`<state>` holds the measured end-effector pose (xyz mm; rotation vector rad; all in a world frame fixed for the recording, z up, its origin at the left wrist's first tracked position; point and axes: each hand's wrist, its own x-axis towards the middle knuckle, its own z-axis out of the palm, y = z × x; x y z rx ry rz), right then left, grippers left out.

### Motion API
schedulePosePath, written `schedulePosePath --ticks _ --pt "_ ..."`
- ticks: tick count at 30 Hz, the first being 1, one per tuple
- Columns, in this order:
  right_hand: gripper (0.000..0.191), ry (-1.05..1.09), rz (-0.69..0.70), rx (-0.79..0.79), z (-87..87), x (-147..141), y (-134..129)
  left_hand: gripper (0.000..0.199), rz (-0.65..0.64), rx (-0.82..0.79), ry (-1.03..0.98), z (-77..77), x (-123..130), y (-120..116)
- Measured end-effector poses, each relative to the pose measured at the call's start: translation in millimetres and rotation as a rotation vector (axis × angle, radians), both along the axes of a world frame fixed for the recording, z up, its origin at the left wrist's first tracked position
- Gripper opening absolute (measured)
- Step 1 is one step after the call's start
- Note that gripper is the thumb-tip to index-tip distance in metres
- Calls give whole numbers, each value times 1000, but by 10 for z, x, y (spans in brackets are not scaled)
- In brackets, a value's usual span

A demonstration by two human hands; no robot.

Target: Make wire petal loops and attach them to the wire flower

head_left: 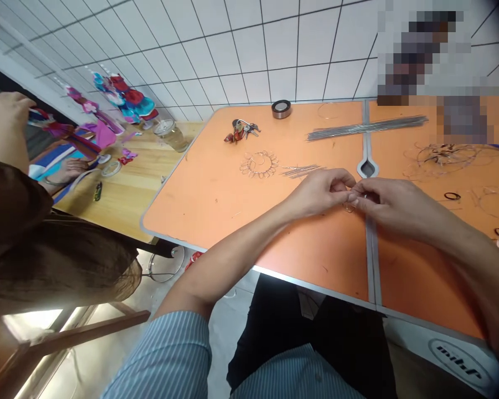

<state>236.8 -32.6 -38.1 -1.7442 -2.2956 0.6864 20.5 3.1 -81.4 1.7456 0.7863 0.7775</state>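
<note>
My left hand point(320, 191) and my right hand point(391, 202) meet above the seam of the orange folding table point(274, 221). Both are closed in a pinch, fingertips touching, around a thin wire point(349, 209) with a small loop showing just below them. The rest of it is hidden by my fingers. Left of my hands lies a flower-shaped ring of looped wire point(259, 164). Several short straight wires point(301, 170) rest between that ring and my left hand. Farther back, a bundle of long straight wires point(366, 128) spans the seam.
A tape roll point(281, 110) and a bunch of keys point(243, 130) lie at the back. Tangled wire point(444, 155) and small dark rings point(452, 196) are on the right. Leftward, another person's hand point(72, 168) rests at a wooden table point(125, 194) bearing a lidded jar point(171, 136).
</note>
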Motion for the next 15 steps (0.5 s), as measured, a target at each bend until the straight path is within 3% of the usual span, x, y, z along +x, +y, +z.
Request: schedulePosePath --ticks 6,15 --pt "37 91 5 -1 44 23 -2 37 -29 -98 -108 30 -40 1" --pt "33 227 -78 23 168 28 -12 3 61 -125 -105 68 -58 -22"
